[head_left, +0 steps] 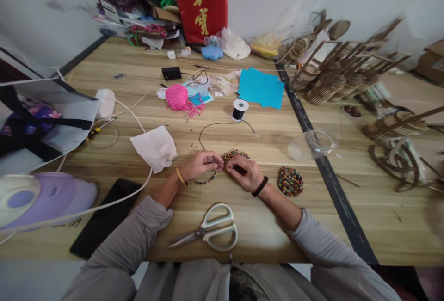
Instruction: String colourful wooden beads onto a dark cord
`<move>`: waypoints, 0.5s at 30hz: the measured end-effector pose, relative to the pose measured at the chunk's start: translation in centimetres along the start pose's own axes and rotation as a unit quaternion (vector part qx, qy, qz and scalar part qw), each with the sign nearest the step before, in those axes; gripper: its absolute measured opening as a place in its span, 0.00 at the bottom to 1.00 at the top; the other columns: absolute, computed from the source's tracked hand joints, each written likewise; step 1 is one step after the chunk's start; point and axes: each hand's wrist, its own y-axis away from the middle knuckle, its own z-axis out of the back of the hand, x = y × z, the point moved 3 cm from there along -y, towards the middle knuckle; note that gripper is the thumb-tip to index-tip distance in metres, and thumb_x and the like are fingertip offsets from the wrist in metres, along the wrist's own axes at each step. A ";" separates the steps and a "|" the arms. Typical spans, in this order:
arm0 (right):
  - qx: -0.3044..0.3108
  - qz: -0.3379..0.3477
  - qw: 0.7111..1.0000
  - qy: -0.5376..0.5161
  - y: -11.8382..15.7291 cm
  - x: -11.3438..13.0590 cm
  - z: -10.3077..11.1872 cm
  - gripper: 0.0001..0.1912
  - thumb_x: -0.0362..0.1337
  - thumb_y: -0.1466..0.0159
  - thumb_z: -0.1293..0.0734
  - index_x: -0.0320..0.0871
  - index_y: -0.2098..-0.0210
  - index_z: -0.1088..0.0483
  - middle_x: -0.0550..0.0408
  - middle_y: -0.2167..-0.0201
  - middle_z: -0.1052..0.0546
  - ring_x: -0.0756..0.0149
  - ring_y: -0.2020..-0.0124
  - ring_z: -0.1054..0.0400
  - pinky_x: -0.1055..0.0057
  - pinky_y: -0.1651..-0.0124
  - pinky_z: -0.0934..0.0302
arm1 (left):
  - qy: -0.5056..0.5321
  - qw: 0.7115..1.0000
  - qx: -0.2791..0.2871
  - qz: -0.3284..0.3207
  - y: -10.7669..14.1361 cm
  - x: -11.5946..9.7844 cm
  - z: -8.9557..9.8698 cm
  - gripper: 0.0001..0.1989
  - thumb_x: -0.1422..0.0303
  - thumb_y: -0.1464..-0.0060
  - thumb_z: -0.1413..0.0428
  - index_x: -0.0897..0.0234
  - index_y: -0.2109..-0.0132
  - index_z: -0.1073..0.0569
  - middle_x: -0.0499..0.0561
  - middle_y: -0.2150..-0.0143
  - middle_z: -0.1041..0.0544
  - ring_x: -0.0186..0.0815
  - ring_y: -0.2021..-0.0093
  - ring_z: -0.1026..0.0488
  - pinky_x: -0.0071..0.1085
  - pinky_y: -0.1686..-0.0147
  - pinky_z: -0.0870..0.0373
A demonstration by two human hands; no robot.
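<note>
My left hand [203, 163] is closed, its fingertips meeting on a beaded string [206, 181] that curves below the palm. Right beside it, thumb and finger of my right hand [247, 174] pinch near the same spot. What lies between those fingertips is too small to make out. Just behind both hands is a coil of multicoloured beads [236, 154], partly covered by the right hand. A second bead coil [290, 181] lies to the right of my right wrist. From a spool of black cord [239, 109], a thin dark cord loops toward my left hand.
White-handled scissors [211, 231] lie near the front edge, blades pointing left. A black phone [104, 218], a purple device [52, 197] and white paper [154, 148] are at left. Pink yarn [177, 97] and blue sheets [261, 88] lie behind. Wooden models [333, 83] stand at right.
</note>
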 end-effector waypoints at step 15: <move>0.003 -0.002 1.000 0.001 0.0 0.0 0.1 0.06 0.37 0.36 0.37 0.42 0.67 0.30 0.50 0.70 0.25 0.65 0.67 0.30 0.66 0.62 0.34 | -0.054 0.998 -0.022 0.018 0.0 -0.1 -0.1 0.14 0.63 0.56 0.37 0.71 0.68 0.26 0.50 0.73 0.24 0.29 0.72 0.30 0.26 0.66 0.33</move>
